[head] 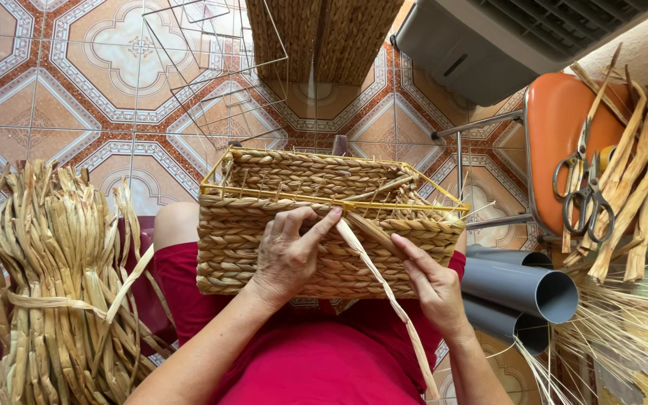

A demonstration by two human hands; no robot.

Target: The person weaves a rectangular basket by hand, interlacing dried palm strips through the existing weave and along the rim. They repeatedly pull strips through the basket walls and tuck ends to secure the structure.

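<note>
A rectangular woven straw basket (264,255) on a yellow wire frame (406,201) rests on my lap. My left hand (288,251) lies flat against its near side, the fingertips pinching a pale straw strand (384,289) at the top edge. That strand runs down over my red clothing toward the bottom of the view. My right hand (430,279) grips the twisted braid end at the basket's upper right edge, thumb and fingers closed on it.
A big bundle of dried straw (46,285) lies at my left. An orange stool (564,135) at the right carries scissors (583,195) and straw strips. Grey plastic pipes (523,289) lie below it. A bare wire frame (211,75) and woven panels (324,37) stand on the tiled floor.
</note>
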